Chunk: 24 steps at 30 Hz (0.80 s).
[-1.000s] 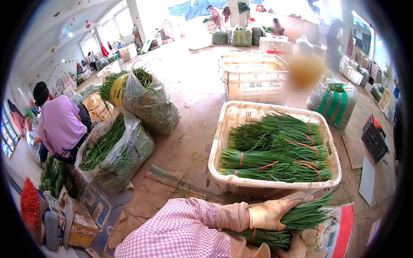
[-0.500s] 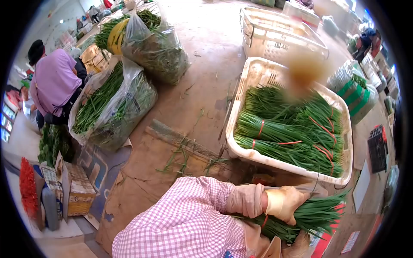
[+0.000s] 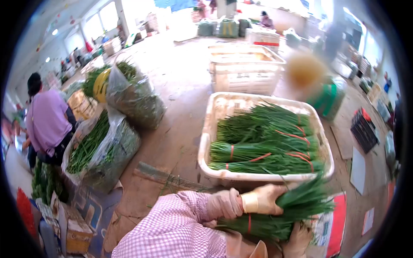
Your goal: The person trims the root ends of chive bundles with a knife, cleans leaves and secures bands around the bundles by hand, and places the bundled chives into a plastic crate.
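My left hand (image 3: 267,200), in a pale glove below a checked sleeve, is closed on a bunch of green chives (image 3: 262,225). A red band (image 3: 249,223) circles the stem part of the bunch, and its leaf ends are blurred at the right. My right hand (image 3: 299,237) is closed against the near side of the same bunch, partly hidden by the leaves. Just beyond my hands is a white plastic crate (image 3: 205,148) holding several bunches of chives (image 3: 258,150) tied with red bands.
Stacked white crates (image 3: 243,77) stand behind. Clear bags of greens (image 3: 116,146) sit at the left near a person in a purple top (image 3: 49,120). A dark crate (image 3: 363,131) and a red-edged printed sheet (image 3: 337,223) lie at the right.
My view has tilted up, so the crate appears lower and more of the room shows. Both hands stay on the bunch, whose leaf ends have swung upward and blurred.
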{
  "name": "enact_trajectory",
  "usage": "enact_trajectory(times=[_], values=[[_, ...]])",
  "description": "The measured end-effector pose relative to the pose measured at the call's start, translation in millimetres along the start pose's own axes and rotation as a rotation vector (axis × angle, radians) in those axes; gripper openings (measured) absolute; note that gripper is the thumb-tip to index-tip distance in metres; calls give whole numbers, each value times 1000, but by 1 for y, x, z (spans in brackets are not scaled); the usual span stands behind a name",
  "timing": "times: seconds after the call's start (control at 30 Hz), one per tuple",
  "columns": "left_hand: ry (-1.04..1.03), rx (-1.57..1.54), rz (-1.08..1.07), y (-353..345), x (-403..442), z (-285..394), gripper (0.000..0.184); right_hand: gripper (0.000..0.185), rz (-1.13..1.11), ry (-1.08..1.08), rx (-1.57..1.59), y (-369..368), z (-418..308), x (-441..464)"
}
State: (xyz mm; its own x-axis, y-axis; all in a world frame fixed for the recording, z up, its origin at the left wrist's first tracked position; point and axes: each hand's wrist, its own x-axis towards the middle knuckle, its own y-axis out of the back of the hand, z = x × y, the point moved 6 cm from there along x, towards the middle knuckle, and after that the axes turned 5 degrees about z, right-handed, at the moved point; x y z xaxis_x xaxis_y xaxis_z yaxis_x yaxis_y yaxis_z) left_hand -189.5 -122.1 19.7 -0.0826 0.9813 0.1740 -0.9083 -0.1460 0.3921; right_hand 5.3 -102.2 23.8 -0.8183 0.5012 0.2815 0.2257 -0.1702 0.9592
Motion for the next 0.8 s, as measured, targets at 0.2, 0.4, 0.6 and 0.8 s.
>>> enact_trajectory(times=[0.2, 0.4, 0.6, 0.8], values=[[5, 312, 56, 14, 34, 44, 49, 72, 51, -253, 11, 6, 38, -2], [135, -193, 4, -12, 60, -19, 47, 28, 256, -715, 27, -21, 155, -86], [119, -225, -47, -27, 57, -9, 44, 16, 890, -824, 801, 70, 113, -84], [123, -152, 9, -24, 49, 3, 41, 22, 616, 178, 119, 49, -34, 6]])
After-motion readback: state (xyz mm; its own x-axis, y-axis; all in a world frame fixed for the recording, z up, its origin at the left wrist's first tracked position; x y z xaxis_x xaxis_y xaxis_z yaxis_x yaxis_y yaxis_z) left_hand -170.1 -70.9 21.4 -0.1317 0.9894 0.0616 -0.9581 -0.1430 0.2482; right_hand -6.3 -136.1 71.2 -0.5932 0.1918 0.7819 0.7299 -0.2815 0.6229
